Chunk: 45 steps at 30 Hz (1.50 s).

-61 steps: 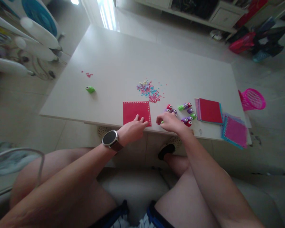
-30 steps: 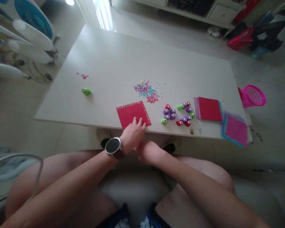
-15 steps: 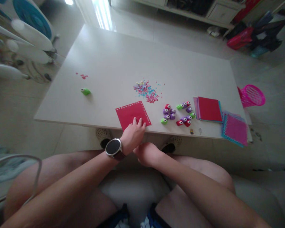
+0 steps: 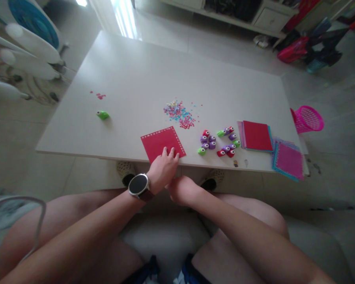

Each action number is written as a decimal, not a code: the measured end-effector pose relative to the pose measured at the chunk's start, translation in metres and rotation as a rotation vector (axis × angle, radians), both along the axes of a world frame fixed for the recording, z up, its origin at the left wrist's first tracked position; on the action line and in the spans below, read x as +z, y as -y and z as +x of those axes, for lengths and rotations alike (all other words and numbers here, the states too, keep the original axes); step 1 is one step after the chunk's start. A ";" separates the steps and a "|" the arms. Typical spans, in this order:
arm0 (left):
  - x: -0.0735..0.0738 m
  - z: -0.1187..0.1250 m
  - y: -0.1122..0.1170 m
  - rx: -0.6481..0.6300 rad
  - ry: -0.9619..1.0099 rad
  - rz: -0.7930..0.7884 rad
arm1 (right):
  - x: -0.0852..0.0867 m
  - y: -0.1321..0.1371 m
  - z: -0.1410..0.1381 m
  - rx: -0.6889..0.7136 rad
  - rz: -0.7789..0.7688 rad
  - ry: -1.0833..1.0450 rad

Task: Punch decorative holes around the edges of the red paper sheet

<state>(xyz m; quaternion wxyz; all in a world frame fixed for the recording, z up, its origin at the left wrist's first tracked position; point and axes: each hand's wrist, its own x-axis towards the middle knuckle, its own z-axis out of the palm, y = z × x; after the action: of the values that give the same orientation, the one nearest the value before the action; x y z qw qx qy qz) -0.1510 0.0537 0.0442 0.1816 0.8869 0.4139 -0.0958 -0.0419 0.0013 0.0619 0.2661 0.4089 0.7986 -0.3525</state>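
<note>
A red sheet of paper [image 4: 159, 142] lies at the table's near edge, with small holes punched along its far and right sides. My left hand [image 4: 163, 167], with a watch on the wrist, rests on the near part of the sheet, its fingers spread. Just below the edge, close beside it, my right hand [image 4: 182, 191] is curled closed; whatever is in its fingers is hidden. Beyond the sheet is a heap of tiny coloured paper bits [image 4: 180, 113]. Several small craft punches [image 4: 212, 145] in red, purple and green stand in groups to the right.
A lone green punch [image 4: 103, 114] sits at the left near a few red paper pieces [image 4: 100, 96]. On the right are a stack of coloured paper [image 4: 257, 136] and a pile of hole-edged sheets [image 4: 289, 161]. A pink basket [image 4: 309, 118] stands past the table's right end.
The whole view has shifted slightly, so the table and its things appear a little further left. Both hands keep nearly the same pose at the red sheet.
</note>
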 end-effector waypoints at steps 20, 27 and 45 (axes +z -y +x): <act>0.016 0.006 0.000 0.005 -0.117 0.023 | 0.044 -0.073 0.166 -0.790 0.359 0.301; 0.016 0.006 0.001 0.033 -0.104 0.020 | 0.044 -0.072 0.169 -0.802 0.219 0.367; 0.019 0.005 -0.007 0.072 -0.047 -0.009 | 0.026 -0.070 0.148 -0.637 0.205 0.339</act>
<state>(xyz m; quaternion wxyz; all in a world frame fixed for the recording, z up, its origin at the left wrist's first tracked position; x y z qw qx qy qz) -0.1457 0.0612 0.0629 0.1793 0.8680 0.4494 -0.1119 0.1063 0.0710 0.0882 0.2292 0.7138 0.6073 -0.2629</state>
